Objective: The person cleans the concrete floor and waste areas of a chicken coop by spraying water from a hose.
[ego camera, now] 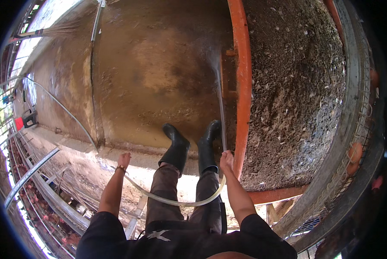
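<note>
My right hand (226,160) is shut on the end of a clear flexible hose (183,203). A narrow jet of water (221,110) leaves it and breaks into spray beside an orange beam (243,81). The hose sags in a curve across my thighs and passes behind my left wrist. My left hand (124,160), with a band at its wrist, is held out above a concrete ledge; its fingers are too small to tell whether they grip anything. Black rubber boots (177,142) are on my feet, on the wet brown floor (157,97).
Beyond the orange beam lies a bed of dark, crumbly manure (293,97). Brown eggs (355,152) rest in a wire cage trough at the right. Caged hens (48,220) line the lower left. A stick broom (57,29) lies upper left, and a thin hose (67,111) crosses the floor.
</note>
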The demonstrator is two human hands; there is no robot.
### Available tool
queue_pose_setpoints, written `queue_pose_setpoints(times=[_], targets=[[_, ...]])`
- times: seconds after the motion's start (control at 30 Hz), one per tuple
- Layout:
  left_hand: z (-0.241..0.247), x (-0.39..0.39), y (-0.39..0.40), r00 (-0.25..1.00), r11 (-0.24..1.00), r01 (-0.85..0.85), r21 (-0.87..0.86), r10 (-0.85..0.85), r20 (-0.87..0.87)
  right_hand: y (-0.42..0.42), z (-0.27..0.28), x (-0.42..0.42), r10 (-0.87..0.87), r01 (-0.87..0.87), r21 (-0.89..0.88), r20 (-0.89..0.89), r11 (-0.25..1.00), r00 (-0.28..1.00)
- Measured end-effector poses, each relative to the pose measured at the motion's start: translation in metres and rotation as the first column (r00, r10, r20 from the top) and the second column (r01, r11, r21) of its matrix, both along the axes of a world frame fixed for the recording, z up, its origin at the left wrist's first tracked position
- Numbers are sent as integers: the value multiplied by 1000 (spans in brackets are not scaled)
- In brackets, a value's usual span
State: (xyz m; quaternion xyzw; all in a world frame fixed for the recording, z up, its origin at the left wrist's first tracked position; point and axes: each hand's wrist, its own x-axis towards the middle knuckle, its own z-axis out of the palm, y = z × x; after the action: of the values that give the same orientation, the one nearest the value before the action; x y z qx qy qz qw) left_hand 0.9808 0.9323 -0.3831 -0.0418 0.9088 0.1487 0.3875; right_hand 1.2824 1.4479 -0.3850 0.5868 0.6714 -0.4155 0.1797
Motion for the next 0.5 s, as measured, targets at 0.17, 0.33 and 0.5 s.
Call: queue_pose_setpoints(times=[0.17, 0.33, 0.5], targets=[[69, 56, 57, 943, 947, -274, 167, 231, 238, 6, 15, -26, 73, -72, 21, -56, 997, 996], [96, 101, 132, 953, 934, -232, 273, 162, 256, 3, 8, -35, 81, -77, 49, -105, 996, 991], [157, 102, 199, 998, 999, -27, 20, 25, 57, 9, 2, -43, 88, -69, 122, -150, 990, 985]])
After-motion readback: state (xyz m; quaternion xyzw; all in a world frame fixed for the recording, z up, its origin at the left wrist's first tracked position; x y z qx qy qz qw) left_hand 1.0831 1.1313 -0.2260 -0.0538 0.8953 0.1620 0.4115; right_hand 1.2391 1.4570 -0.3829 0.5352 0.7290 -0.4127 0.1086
